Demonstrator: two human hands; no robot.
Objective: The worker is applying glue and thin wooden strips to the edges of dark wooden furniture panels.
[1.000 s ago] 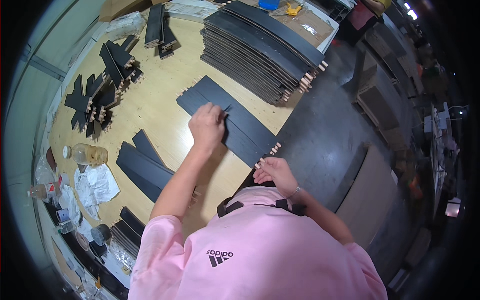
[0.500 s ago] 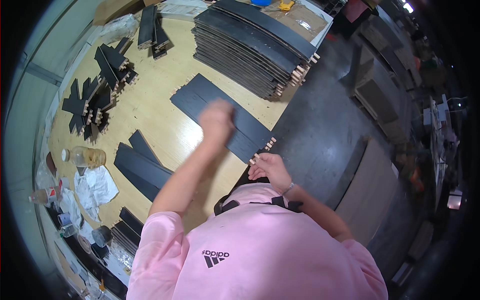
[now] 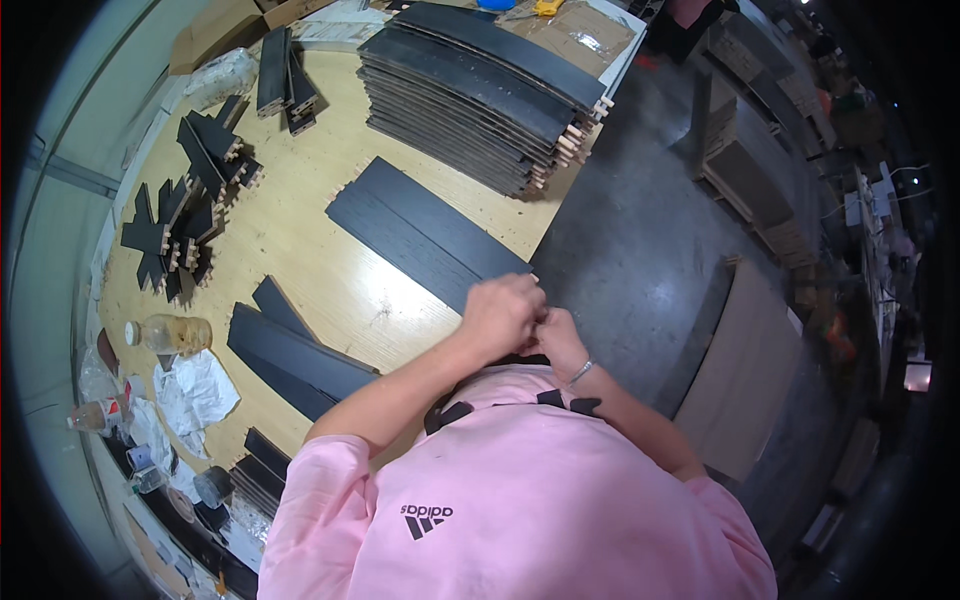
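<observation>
Two long black boards (image 3: pixel 415 235) lie side by side on the table, slanting toward me, with small wooden dowels at their far end. My left hand (image 3: pixel 503 318) is closed over their near end, at the table's edge. Right against it is my right hand (image 3: pixel 560 342), fingers bent inward and also closed. The hands touch each other and cover most of the dowels at that near end. Whatever is between the fingers is hidden.
A tall stack of black boards (image 3: pixel 470 95) with dowelled ends stands at the far side. Shorter dowelled pieces (image 3: pixel 185 215) are heaped at the left. More black boards (image 3: pixel 290 360), a bottle (image 3: pixel 172 334) and white crumpled paper (image 3: pixel 197 392) lie nearer. Right of the table is grey floor (image 3: pixel 625 215).
My left hand has moved from the middle of the boards toward me, to their near end. My right hand, open-fingered beside the dowels before, is now closed and meets the left.
</observation>
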